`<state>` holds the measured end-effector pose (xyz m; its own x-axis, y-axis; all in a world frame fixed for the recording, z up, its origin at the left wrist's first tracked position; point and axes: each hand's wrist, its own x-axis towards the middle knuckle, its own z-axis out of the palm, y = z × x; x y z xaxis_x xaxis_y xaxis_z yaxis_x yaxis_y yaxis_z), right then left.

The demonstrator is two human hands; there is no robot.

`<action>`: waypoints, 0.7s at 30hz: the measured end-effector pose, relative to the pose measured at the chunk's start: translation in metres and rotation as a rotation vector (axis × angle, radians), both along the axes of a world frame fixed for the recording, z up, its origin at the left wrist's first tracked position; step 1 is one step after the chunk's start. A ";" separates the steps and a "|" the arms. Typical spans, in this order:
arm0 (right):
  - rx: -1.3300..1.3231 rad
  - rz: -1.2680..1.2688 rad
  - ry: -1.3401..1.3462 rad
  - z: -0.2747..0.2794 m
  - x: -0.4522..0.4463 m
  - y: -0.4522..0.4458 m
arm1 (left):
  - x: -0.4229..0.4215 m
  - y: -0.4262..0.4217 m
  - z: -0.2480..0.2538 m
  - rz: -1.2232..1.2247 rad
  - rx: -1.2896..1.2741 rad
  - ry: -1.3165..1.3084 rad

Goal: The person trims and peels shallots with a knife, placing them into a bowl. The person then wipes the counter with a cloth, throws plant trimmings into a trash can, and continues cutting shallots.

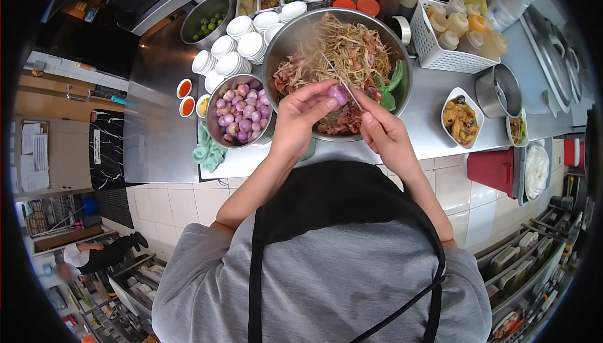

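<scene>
Between the thumb and fingers of my left hand (pixel 301 111) is a peeled purple shallot (pixel 338 96). My right hand (pixel 384 131) grips a small knife (pixel 347 84), its thin blade pointing up and left beside the shallot. Both hands are over the near part of a large metal bowl (pixel 269 60). Inside that bowl lie brownish root-like strands (pixel 352 45), reddish peelings (pixel 295 73) and green leaves (pixel 392 85). To the left, a smaller metal bowl (pixel 212 131) holds many purple shallots (pixel 244 114).
Stacked white cups (pixel 233 64) and a bowl of limes (pixel 188 26) stand at the left back. A white basket of squeeze bottles (pixel 433 57), a food dish (pixel 463 119) and a metal pot (pixel 498 89) are at right. A green cloth (pixel 208 148) lies near the front edge.
</scene>
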<state>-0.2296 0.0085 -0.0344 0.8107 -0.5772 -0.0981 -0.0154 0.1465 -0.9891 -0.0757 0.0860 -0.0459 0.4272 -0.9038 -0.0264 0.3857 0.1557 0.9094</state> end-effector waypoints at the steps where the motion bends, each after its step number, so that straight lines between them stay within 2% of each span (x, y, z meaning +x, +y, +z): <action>1: -0.003 -0.019 -0.027 0.000 0.001 0.002 | 0.000 0.000 -0.001 0.009 0.003 -0.009; 5: -0.203 -0.019 -0.082 -0.013 0.007 0.005 | 0.000 -0.001 -0.002 0.047 -0.004 -0.007; 10: -0.019 -0.069 -0.028 -0.002 0.001 -0.004 | 0.000 0.001 0.003 -0.035 -0.031 -0.003; 14: 0.008 -0.106 0.020 -0.001 -0.001 -0.010 | 0.003 0.000 0.002 -0.059 -0.025 0.070; 16: 0.031 -0.132 0.016 -0.001 -0.001 -0.009 | 0.004 -0.001 0.005 -0.066 -0.020 0.227; 21: -0.019 -0.140 -0.018 -0.010 0.004 0.000 | 0.006 -0.002 -0.002 -0.067 -0.037 0.299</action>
<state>-0.2261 0.0084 -0.0440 0.7239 -0.6860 -0.0728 0.0211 0.1275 -0.9916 -0.0693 0.0837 -0.0483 0.3443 -0.9325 -0.1087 0.6463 0.1514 0.7479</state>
